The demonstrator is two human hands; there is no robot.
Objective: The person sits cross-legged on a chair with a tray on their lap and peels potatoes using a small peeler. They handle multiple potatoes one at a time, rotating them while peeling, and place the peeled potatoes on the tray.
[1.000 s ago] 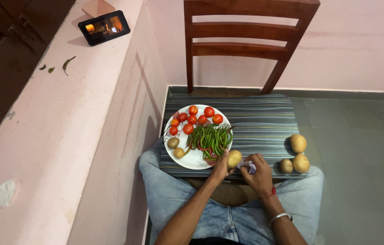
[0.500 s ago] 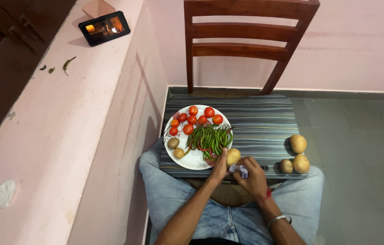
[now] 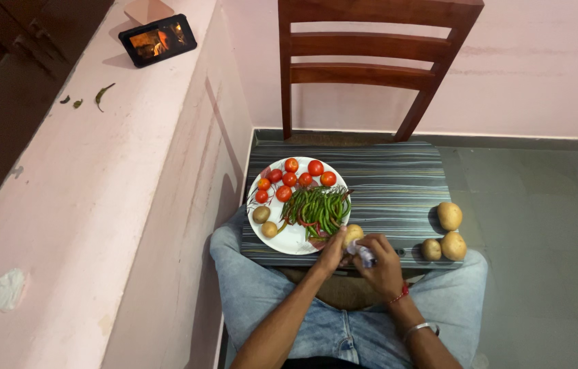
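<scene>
The left hand (image 3: 333,251) was closed around a potato (image 3: 352,234), gripping it from below and behind so that its pale top showed just at the near rim of the white plate (image 3: 296,239). The right hand (image 3: 381,263) was curled shut on a small peeler (image 3: 364,255) with a light handle, its working end touching the potato's right side. To peel well here, the person would probably do best to keep the potato pinned firmly, draw the blade in short strokes away from the holding fingers, and turn the potato a little after each pass. The potato sat between the two hands, over the front edge of the striped chair seat (image 3: 398,184). On the plate lay red tomatoes (image 3: 296,179), green chillies (image 3: 319,208) and two more small potatoes (image 3: 265,222). Three other potatoes (image 3: 445,236) rested well apart on the seat's right corner.
</scene>
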